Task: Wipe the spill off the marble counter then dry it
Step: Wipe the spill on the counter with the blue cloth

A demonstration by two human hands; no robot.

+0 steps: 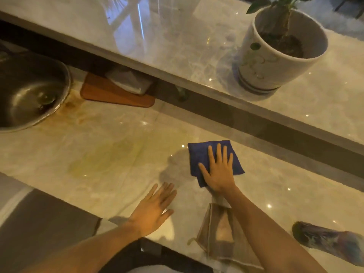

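The right hand (218, 170) lies flat, palm down, on a folded blue cloth (204, 154), fingers spread and straight, pressing the cloth onto the marble desk (118, 154). It grips nothing; the cloth sits under the palm and fingers, its far corners showing beyond the fingertips. The left hand (152, 209) is open too, fingers loosely together and extended, held low over the near edge of the desk to the left of the cloth; whether it touches the marble I cannot tell. It holds nothing.

The spill (102, 160) shows as a pale yellowish, translucent patch on the glossy marble, well to the left of the blue cloth and apart from it. Brownish staining (72, 107) runs along the desk beside the rim of a round metal sink (29, 91) at the far left. A second cloth, beige and thin (218, 233), lies on the desk under the right forearm, near the front edge. On the raised ledge (177, 46) behind stands a white plant pot (275, 56). A wooden board (110, 93) rests under that ledge.
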